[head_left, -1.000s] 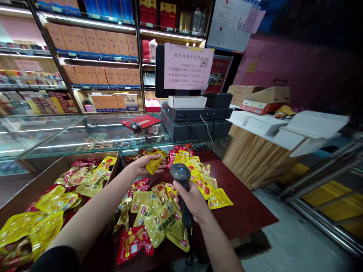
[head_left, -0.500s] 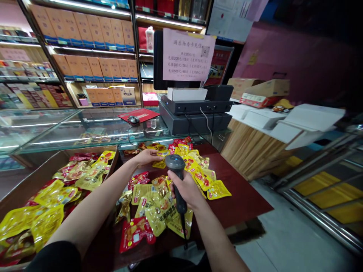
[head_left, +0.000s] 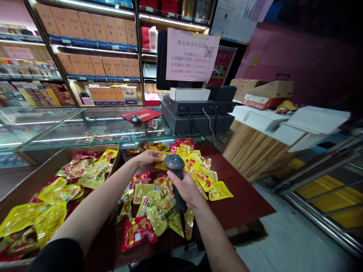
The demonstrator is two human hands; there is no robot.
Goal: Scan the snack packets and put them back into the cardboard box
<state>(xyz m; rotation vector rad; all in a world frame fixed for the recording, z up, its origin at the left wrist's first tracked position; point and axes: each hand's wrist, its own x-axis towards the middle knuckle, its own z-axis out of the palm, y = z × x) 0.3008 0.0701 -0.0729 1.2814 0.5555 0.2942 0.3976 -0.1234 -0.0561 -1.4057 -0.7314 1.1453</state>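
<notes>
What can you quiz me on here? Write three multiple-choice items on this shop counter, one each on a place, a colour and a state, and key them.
1. Where is the black handheld barcode scanner? A in the right hand; B on the glass counter; C in the cardboard box.
2. What colour is the flat rectangular mat under the dark computer mouse? A blue; B white; C red.
3. How is the left hand? A clenched in a fist; B open, palm down; C inside a box.

1 A: fingers wrap its handle.
2 C: the mat shows red.
3 B: it lies spread above yellow foil snack packets.

Foil snack packets (head_left: 159, 217) crowd the path; the red tabletop (head_left: 244, 206) offers passage rightward.
</notes>
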